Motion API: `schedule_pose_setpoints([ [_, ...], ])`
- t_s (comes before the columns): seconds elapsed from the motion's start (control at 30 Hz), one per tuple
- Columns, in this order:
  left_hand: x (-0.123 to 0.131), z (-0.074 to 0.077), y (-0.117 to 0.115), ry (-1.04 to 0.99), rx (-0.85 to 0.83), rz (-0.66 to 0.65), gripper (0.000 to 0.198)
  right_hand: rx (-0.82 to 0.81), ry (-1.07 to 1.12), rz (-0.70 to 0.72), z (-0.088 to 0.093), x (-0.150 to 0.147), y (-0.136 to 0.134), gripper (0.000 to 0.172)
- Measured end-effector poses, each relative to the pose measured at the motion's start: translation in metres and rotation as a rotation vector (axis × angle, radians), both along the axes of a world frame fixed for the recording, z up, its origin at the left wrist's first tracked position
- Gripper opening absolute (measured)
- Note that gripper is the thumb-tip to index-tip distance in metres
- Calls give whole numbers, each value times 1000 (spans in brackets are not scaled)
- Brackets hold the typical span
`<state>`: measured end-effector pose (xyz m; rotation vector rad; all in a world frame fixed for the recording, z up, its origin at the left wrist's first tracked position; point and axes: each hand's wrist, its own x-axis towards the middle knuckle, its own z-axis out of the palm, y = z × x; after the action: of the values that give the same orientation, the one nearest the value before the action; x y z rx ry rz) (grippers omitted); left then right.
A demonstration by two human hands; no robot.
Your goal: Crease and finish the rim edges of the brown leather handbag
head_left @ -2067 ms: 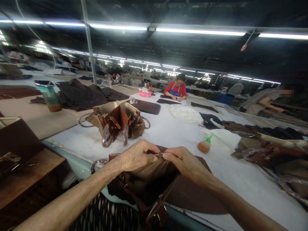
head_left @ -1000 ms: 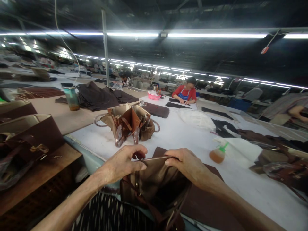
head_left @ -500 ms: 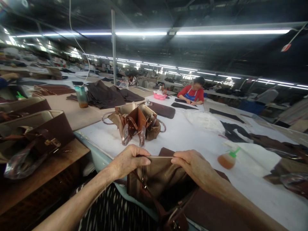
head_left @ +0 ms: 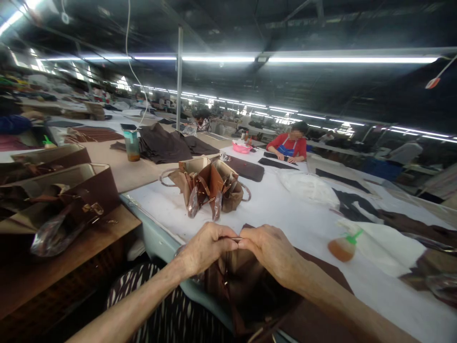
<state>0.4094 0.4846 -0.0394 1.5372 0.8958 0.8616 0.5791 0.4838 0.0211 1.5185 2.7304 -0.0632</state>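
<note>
Both my hands pinch the top edge of a brown handbag [head_left: 246, 281] that stands at the table's front edge, its dark inside facing me. My left hand [head_left: 210, 245] has thumb and fingers closed on that edge. Close against it, my right hand [head_left: 266, 245] grips the same edge, the thumbs nearly touching. A strap and small metal fittings show on the bag's near side, in shadow. Beyond my hands, more brown handbags [head_left: 210, 186] stand upright on the white table, their handles wrapped in clear plastic.
Further bags [head_left: 60, 200] stand on a wooden surface [head_left: 121, 216] at left. A green-topped glue bottle [head_left: 342, 247] is at right. A jar [head_left: 132, 145] stands by dark leather pieces [head_left: 164, 145]. Across the table, a person in red sleeves [head_left: 289, 147] handles dark pieces.
My hands have come together along the bag's edge, closing the gap between them. The camera view has shifted slightly, so the surroundings appear further right.
</note>
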Motion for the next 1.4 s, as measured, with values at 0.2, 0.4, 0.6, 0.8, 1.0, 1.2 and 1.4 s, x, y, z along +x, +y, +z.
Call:
schedule_pose_setpoints([
  [0.2,-28,8,-4,-135,-222,-87,34,-28,16,-69,0,1,1,32],
  [0.4,-26,6,-10,-119,-126,-43,21,-25,39,-66,-3,2,2,31],
  [0.6,-20,4,-6,-129,-192,75,26,-40,-2,-98,-3,-1,-2,30],
  [0.8,-20,5,-5,-145,-275,141,24,-50,89,-71,-3,0,1,30],
  [1.0,-12,7,-16,-151,-227,136,24,-169,206,81,3,-9,0,30],
  [1.2,-18,1,-20,-163,-228,25,24,-215,233,17,2,-17,-6,33],
  [1.4,-24,1,-21,-134,-189,-10,28,-204,225,6,-2,-17,-9,35],
])
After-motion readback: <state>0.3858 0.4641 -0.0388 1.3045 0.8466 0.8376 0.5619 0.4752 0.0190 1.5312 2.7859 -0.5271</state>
